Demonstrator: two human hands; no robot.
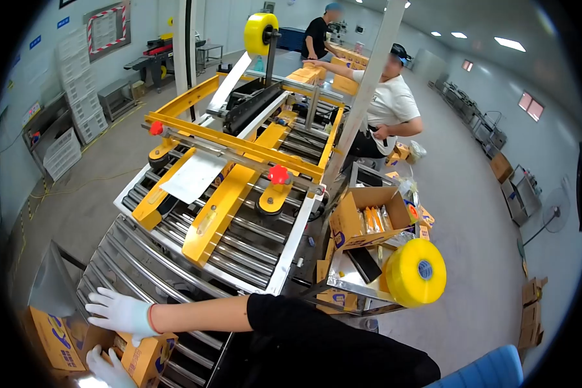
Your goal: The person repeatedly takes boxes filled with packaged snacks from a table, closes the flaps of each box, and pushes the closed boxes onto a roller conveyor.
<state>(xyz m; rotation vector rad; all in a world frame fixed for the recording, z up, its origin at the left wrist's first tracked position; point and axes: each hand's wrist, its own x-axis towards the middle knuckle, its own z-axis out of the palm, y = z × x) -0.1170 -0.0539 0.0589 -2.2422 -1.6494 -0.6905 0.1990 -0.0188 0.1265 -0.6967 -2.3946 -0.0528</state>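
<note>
My right hand (121, 313), in a white glove, reaches across from the right with its fingers spread over an open printed cardboard box (61, 339) at the lower left. Its thumb points down toward the box's flap (147, 359); whether it touches the cardboard I cannot tell. Below it, my left hand (110, 370), also white-gloved, lies at the box's opening with its fingers extended, and the bottom edge of the view cuts it off. Contents of the box are mostly hidden by the hands. Under and beside the box runs a roller conveyor (126, 258).
Ahead stands a taping machine with yellow guide rails (223, 216) and a yellow tape roll (258, 33). To the right, a cart carries an open box of packets (349, 223) and a big yellow tape roll (415, 273). Two people stand beyond; a blue chair (485, 372) is close by.
</note>
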